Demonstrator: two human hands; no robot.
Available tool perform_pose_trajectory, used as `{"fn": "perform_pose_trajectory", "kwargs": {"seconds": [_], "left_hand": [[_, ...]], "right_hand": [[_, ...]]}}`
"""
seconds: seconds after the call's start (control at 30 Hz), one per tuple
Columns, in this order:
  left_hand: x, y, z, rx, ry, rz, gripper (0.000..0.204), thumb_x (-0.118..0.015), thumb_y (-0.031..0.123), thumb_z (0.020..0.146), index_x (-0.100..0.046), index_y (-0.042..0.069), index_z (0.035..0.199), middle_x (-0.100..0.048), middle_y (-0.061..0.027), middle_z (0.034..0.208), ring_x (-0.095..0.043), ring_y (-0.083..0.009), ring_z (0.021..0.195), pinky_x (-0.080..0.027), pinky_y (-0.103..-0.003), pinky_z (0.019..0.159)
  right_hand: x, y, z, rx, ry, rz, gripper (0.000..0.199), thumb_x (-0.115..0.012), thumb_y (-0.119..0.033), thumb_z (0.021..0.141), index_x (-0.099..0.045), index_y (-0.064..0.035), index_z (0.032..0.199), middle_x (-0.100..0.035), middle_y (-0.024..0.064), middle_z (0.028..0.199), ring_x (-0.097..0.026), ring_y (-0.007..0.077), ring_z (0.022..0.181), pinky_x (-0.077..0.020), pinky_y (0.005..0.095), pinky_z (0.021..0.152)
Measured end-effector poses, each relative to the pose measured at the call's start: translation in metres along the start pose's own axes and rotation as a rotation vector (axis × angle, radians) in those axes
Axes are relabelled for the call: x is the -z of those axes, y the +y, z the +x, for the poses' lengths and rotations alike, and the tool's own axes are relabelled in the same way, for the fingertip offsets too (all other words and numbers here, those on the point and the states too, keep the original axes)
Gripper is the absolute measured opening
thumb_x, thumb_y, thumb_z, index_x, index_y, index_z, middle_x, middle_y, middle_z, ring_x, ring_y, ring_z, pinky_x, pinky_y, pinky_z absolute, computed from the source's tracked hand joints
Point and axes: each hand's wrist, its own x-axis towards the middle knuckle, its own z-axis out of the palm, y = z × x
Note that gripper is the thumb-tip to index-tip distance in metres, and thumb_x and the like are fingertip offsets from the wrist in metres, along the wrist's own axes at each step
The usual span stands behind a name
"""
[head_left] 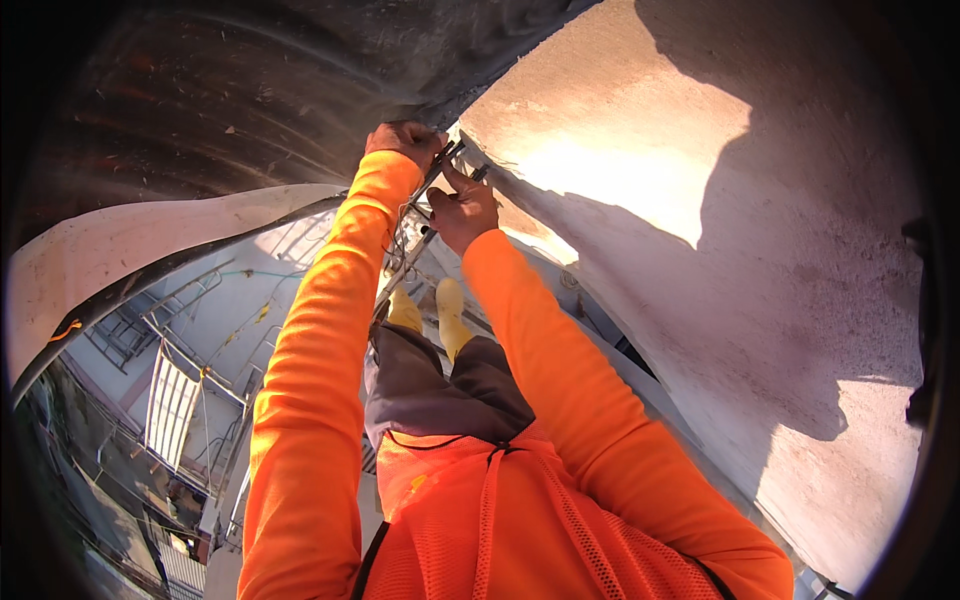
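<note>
Single head-worn fisheye view, steeply downward along the body, close to raised arms.

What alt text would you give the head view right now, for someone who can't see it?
Seen from above, a person in orange sleeves grips a thin metal rod with the left hand and right hand beside a pale concrete wall. Yellow boots and scaffolding show far below.

You're working outdoors on a construction or building site, high up: you're standing against a rough plastered concrete wall (800, 250), a metal scaffold frame (180, 330) is showing far below your yellow boots (450, 315), and your orange hi-vis vest (480, 520) is catching sunlight.
</note>
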Motion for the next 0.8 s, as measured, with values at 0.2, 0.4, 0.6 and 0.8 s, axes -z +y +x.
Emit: {"fn": "perform_pose_trajectory", "kwargs": {"seconds": [0.2, 0.4, 0.6, 0.8], "left_hand": [[0.000, 0.061, -0.031, -0.311, -0.301, 0.879, 0.030, -0.068, 0.036, 0.096, -0.078, 0.019, 0.120, -0.073, -0.0120, 0.126, -0.068, -0.0283, 0.121, -0.052, -0.040, 0.105], [-0.046, 0.070, -0.080, -0.342, -0.238, 1.065, 0.030, -0.062, 0.021, 0.093, -0.072, 0.009, 0.119, -0.068, -0.0103, 0.126, -0.062, -0.0283, 0.124, -0.042, -0.052, 0.113], [-0.083, 0.059, -0.149, -0.554, 0.117, 0.773, 0.042, -0.051, 0.015, 0.098, -0.053, -0.002, 0.137, -0.068, -0.0208, 0.114, -0.064, -0.0328, 0.117, -0.032, -0.061, 0.116], [-0.055, 0.019, -0.233, -0.587, 0.179, 0.401, 0.064, -0.069, 0.019, 0.092, -0.047, 0.003, 0.150, -0.066, -0.0170, 0.119, -0.067, -0.0365, 0.111, -0.032, -0.061, 0.117]], "right_hand": [[-0.033, -0.007, -0.020, -0.492, -0.292, 1.149, 0.024, -0.057, -0.028, 0.106, -0.062, -0.0183, 0.128, -0.066, -0.0015, 0.096, -0.058, 0.0111, 0.074, -0.0441, 0.0275, 0.058], [-0.043, -0.009, -0.017, -0.548, -0.337, 1.001, 0.027, -0.067, -0.033, 0.102, -0.065, -0.0131, 0.121, -0.061, -0.0025, 0.081, -0.056, 0.0112, 0.068, -0.0485, 0.0287, 0.063], [-0.014, 0.010, -0.124, 0.319, -0.500, -0.197, 0.058, -0.077, -0.024, 0.092, -0.052, -0.0063, 0.141, -0.065, 0.0077, 0.095, -0.062, 0.0197, 0.078, -0.0534, 0.0350, 0.072], [-0.055, 0.038, -0.185, 0.337, -0.615, -0.393, 0.076, -0.081, -0.033, 0.086, -0.046, -0.0030, 0.147, -0.062, 0.0209, 0.129, -0.064, 0.0404, 0.113, -0.0516, 0.0483, 0.097]]}}
